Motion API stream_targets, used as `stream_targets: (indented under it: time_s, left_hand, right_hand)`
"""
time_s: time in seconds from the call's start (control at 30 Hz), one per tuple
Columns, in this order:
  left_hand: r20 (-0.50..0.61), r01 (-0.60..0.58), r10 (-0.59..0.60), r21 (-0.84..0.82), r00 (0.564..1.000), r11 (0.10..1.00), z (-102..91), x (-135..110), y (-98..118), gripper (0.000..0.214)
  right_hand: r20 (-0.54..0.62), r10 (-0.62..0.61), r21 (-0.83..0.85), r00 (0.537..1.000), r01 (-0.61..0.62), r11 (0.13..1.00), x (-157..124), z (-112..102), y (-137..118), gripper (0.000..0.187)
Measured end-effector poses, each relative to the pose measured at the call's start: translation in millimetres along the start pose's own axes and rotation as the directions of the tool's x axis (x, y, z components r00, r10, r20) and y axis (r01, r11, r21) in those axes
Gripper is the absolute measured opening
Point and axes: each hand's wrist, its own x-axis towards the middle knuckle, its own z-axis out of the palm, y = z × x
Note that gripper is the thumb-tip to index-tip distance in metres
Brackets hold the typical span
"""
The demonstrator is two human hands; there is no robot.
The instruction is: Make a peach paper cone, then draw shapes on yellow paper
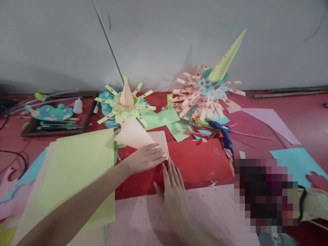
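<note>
The paper [135, 134] lies partly curled on the red board [202, 160], in from the counter's [313, 121] far edge. The left hand [146, 158] covers it, grip hidden; the right hand [174, 186] lies flat, fingers extended by the point. Ideally, pin that point and keep the curl even.

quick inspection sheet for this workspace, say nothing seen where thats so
Surface: red tabletop, red board, pink sheet nearest the person.
Job's things: tapered pale paper over a flat pale sheet.
Clutter: yellow sheets, wooden tray, glue gun, paper crafts.
Hands: left hand on the tapered pale paper; right hand at its narrow end.
Cables: black cable near the left edge.
Surroundings: grey wall behind; pixelated patch hides part at right.
</note>
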Motion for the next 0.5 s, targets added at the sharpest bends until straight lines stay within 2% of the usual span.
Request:
stream_targets:
  time_s: [0.37,0.5]
  left_hand:
    - [0.137,0.078,-0.055,-0.164,0.989,0.983,4.5,9.3,-9.0,0.023]
    - [0.139,0.068,-0.048,-0.137,0.989,0.988,6.7,9.9,-9.2,0.022]
  right_hand:
    - [0.015,0.023,0.018,1.000,-0.023,1.000,2.1,0.3,0.3,0.044]
    - [0.006,0.014,0.020,1.000,-0.014,1.000,4.1,-1.1,-0.3,0.043]
